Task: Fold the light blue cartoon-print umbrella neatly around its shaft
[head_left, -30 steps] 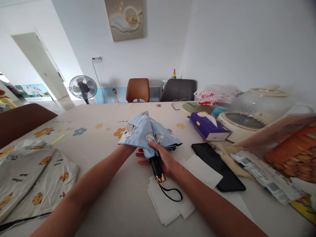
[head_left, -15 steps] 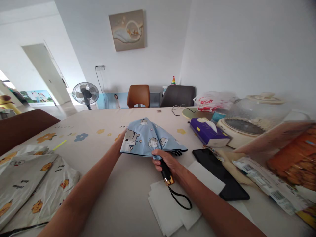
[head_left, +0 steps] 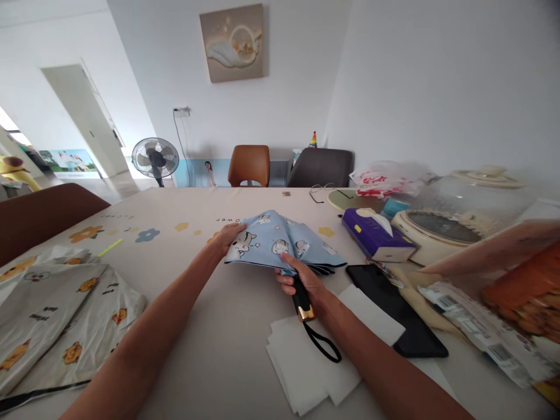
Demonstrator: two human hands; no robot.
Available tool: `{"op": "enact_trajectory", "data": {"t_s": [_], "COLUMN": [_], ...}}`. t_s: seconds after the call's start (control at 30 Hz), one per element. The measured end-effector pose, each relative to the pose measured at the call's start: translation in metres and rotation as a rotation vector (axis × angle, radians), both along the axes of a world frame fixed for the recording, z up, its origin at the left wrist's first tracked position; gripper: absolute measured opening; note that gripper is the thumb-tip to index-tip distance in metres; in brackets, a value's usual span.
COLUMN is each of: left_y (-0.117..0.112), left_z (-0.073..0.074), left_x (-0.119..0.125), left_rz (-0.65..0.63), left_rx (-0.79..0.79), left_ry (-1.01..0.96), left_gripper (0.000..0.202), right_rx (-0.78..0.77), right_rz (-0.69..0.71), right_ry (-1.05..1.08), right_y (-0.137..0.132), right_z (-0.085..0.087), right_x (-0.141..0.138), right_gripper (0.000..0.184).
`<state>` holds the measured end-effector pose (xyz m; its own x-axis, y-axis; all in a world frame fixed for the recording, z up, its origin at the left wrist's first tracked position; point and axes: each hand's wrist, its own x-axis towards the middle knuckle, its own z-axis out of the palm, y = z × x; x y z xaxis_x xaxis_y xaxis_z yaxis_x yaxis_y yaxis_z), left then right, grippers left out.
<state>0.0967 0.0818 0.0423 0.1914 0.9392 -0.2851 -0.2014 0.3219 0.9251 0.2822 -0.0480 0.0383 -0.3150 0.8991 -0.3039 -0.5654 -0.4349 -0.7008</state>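
A light blue folding umbrella (head_left: 273,236) with cartoon animals is held just above the table, its canopy loosely gathered and its black edge fanned at the right. My right hand (head_left: 301,277) wraps round the top of the black handle (head_left: 303,298), thumb pressed on the lower canopy. A gold-coloured end and a black wrist strap (head_left: 328,349) hang below that hand. At the canopy's left side, my left hand (head_left: 231,238) grips the fabric edge, with some fingers hidden behind the cloth.
White paper sheets (head_left: 297,367) and a black phone-like slab (head_left: 394,309) lie at the right. Beyond them are a purple tissue pack (head_left: 376,233), food packages (head_left: 520,291) and a clear-domed appliance (head_left: 446,221). A crumpled cartoon-print cloth (head_left: 65,315) covers the left front.
My left hand has come out from behind the canopy's left side and shows more now. The right hand keeps its hold on the handle; the whole view has shifted slightly.
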Motion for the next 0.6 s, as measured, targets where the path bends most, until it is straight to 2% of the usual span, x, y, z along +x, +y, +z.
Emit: {"op": "enact_trajectory", "data": {"t_s": [0.13, 0.27, 0.4, 0.6], "left_y": [-0.002, -0.007, -0.013, -0.016], "left_z": [-0.006, -0.010, -0.012, -0.022], "left_x": [-0.001, 0.002, 0.007, 0.017], "left_rz": [0.000, 0.002, 0.009, 0.167], "left_rx": [0.027, 0.081, 0.155, 0.312], "left_ry": [0.053, 0.122, 0.223, 0.465], "left_gripper": [0.013, 0.017, 0.022, 0.024], "right_rx": [0.012, -0.022, 0.006, 0.031], "right_rz": [0.004, 0.012, 0.043, 0.056], "right_ry": [-0.001, 0.009, -0.023, -0.114], "right_y": [0.000, 0.002, 0.001, -0.001], "right_z": [0.001, 0.004, 0.008, 0.015], "right_x": [0.000, 0.003, 0.010, 0.017], "right_gripper": [0.015, 0.018, 0.018, 0.022]}}
